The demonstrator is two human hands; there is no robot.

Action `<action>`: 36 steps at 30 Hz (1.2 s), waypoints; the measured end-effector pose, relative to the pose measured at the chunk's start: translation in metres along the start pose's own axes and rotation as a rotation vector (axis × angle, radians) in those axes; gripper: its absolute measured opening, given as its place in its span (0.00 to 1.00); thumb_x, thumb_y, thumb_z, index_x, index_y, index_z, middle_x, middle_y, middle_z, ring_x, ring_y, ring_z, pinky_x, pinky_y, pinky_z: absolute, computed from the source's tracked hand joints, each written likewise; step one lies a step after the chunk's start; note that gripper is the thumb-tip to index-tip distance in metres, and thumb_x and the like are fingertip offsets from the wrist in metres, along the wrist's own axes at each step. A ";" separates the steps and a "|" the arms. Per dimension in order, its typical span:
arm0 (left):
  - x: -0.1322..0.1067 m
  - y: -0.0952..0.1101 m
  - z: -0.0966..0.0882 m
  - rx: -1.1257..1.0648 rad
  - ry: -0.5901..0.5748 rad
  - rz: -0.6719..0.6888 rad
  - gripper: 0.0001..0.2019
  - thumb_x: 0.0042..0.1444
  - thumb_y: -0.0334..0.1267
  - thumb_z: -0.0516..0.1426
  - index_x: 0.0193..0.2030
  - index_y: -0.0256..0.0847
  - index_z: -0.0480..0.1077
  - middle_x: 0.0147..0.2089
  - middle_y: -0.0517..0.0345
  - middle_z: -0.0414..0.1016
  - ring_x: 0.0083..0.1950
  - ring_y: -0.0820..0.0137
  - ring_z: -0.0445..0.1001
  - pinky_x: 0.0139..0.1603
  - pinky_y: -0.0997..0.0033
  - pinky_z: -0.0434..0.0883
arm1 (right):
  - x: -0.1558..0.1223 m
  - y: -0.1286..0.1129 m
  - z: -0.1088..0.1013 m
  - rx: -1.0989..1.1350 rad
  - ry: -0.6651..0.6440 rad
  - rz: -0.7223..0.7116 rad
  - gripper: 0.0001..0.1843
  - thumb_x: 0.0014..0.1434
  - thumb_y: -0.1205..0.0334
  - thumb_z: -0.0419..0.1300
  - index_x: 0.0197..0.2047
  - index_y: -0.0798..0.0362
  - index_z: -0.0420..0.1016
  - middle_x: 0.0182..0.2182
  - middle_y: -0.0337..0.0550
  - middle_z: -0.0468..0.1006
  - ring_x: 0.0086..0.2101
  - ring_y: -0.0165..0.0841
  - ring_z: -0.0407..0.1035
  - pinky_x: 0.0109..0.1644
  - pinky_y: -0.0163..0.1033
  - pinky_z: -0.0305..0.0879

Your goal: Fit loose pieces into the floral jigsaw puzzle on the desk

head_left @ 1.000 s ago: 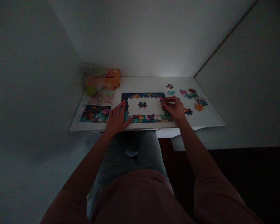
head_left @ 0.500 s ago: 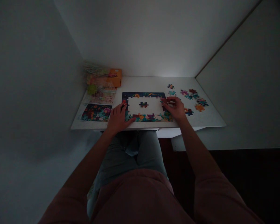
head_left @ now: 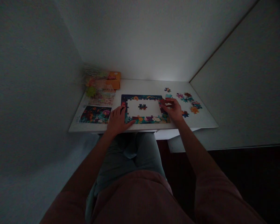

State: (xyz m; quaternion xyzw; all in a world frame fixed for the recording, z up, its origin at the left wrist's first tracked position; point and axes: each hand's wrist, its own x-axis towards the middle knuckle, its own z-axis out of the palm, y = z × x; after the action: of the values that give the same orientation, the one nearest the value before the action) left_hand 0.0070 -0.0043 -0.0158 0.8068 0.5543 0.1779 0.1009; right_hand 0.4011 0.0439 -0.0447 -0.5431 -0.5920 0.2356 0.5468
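Jigsaw puzzle frame lies with its long axis running 9 to 3 o'clock between the hands, the left hand open and flat on its left end. The right hand, half-curled, touches a dark red piece at its 10 o'clock, hold unclear; loose pieces lie farther off at 2 o'clock

No legible words, labels or numbers; only blurred printing on the orange box, upper left of the frame, too dark and small to read.
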 end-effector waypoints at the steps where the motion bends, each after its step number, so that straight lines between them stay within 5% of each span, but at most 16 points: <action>1: 0.000 0.000 0.000 0.005 -0.006 0.001 0.44 0.78 0.65 0.62 0.88 0.36 0.65 0.90 0.28 0.64 0.91 0.34 0.62 0.93 0.32 0.60 | 0.000 -0.003 0.002 0.021 -0.009 0.010 0.25 0.55 0.42 0.84 0.50 0.32 0.80 0.65 0.47 0.88 0.58 0.55 0.88 0.63 0.72 0.92; 4: 0.000 0.001 -0.001 0.014 -0.010 0.002 0.45 0.78 0.64 0.60 0.88 0.31 0.65 0.89 0.25 0.64 0.91 0.34 0.62 0.93 0.32 0.59 | -0.001 -0.014 0.010 0.075 -0.079 0.046 0.25 0.55 0.42 0.84 0.51 0.31 0.79 0.62 0.44 0.91 0.58 0.53 0.89 0.65 0.70 0.91; 10: 0.000 0.002 -0.003 -0.033 -0.002 -0.017 0.44 0.77 0.65 0.61 0.89 0.42 0.65 0.89 0.34 0.66 0.91 0.35 0.62 0.93 0.31 0.61 | 0.001 -0.034 0.029 0.213 -0.176 0.123 0.31 0.53 0.42 0.86 0.55 0.28 0.80 0.56 0.37 0.94 0.63 0.54 0.88 0.73 0.71 0.87; 24: -0.001 0.005 -0.006 -0.111 0.058 -0.046 0.44 0.77 0.67 0.62 0.90 0.47 0.65 0.86 0.35 0.71 0.89 0.31 0.66 0.91 0.22 0.65 | 0.000 -0.071 0.064 0.194 -0.366 0.133 0.30 0.52 0.39 0.87 0.53 0.29 0.82 0.59 0.41 0.93 0.64 0.60 0.87 0.77 0.79 0.82; 31: -0.002 0.005 -0.006 -0.098 0.044 -0.060 0.44 0.76 0.67 0.64 0.90 0.49 0.64 0.86 0.38 0.71 0.89 0.35 0.65 0.92 0.27 0.64 | -0.001 -0.053 0.056 0.130 -0.338 0.048 0.25 0.56 0.47 0.86 0.54 0.29 0.84 0.58 0.41 0.92 0.60 0.57 0.89 0.72 0.78 0.85; 36: -0.002 0.004 -0.004 -0.083 0.046 -0.048 0.44 0.78 0.66 0.61 0.88 0.40 0.65 0.87 0.31 0.68 0.89 0.36 0.65 0.93 0.31 0.62 | 0.000 -0.040 0.042 0.024 -0.364 0.020 0.24 0.58 0.47 0.84 0.56 0.29 0.85 0.60 0.41 0.92 0.60 0.57 0.88 0.75 0.78 0.83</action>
State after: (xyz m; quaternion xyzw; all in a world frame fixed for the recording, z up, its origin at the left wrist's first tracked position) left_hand 0.0082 -0.0073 -0.0105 0.7842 0.5676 0.2169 0.1260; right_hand 0.3478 0.0448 -0.0216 -0.4907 -0.6730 0.3427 0.4346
